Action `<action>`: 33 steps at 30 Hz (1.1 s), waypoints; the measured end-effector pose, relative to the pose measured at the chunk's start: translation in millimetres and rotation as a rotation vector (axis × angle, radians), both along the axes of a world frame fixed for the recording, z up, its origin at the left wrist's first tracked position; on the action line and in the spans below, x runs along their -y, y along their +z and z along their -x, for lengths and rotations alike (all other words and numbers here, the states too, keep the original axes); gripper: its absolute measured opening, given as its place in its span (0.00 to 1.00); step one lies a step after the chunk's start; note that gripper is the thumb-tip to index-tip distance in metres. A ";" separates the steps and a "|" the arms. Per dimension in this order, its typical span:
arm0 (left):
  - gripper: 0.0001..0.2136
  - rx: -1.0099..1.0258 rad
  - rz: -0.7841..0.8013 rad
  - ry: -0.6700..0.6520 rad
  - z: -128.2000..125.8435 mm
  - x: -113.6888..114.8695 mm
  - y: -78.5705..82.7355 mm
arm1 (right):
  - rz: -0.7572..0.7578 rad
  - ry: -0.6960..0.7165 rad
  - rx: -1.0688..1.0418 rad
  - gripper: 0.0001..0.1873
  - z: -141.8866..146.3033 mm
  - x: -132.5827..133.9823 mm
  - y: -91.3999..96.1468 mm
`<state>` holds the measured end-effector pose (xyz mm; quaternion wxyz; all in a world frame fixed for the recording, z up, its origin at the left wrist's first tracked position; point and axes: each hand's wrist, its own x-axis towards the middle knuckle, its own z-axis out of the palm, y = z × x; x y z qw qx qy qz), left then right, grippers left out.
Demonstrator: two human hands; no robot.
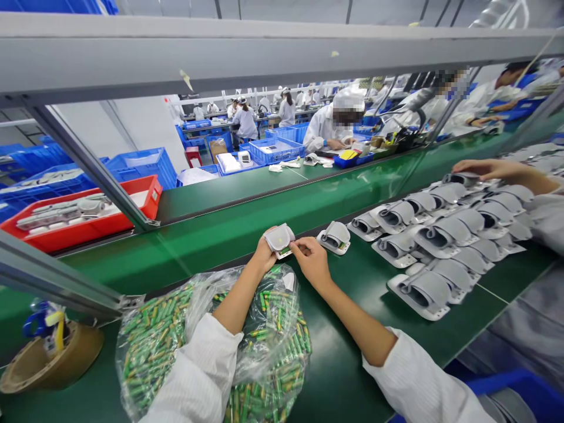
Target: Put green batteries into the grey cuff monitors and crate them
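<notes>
My left hand [264, 249] is closed around a grey-and-white wrist blood pressure monitor [279, 237], held up over the green bench. Green shows along the monitor's lower edge, where batteries seem to sit in an opened compartment. At the monitor's right edge, my right hand [312, 261] has thumb and fingers pinched together; what lies between them is hidden. Beneath my left forearm spreads a clear plastic bag [198, 317] full of small green-and-gold batteries [154, 329]. Just right of my hands, another monitor [335, 237] with a curled grey cuff rests on the bench.
Rows of similar monitors [427, 288] cover the bench at right, where a co-worker's hand [506, 171] touches one. A brown tape roll [57, 367] holding scissors stands at left. Beyond a metal post [88, 164] sits a red bin [150, 191]. A beam [282, 56] crosses overhead.
</notes>
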<state>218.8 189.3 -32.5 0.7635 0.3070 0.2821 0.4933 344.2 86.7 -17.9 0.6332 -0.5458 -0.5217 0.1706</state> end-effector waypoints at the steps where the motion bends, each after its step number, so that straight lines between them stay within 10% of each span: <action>1: 0.24 -0.001 -0.002 0.008 0.4 -0.4 -0.8 | -0.010 -0.003 0.015 0.19 0.6 1.0 0.1; 16: 0.17 0.106 -0.007 0.080 0.3 -3.3 -9.4 | -0.091 0.013 0.283 0.24 7.0 9.2 3.1; 25: 0.24 0.071 0.022 0.137 -4.7 2.3 -2.5 | 0.075 0.056 0.870 0.16 4.4 11.3 2.9; 33: 0.19 0.095 0.051 0.093 -6.0 1.0 1.5 | -0.212 0.145 0.633 0.15 8.5 23.6 17.6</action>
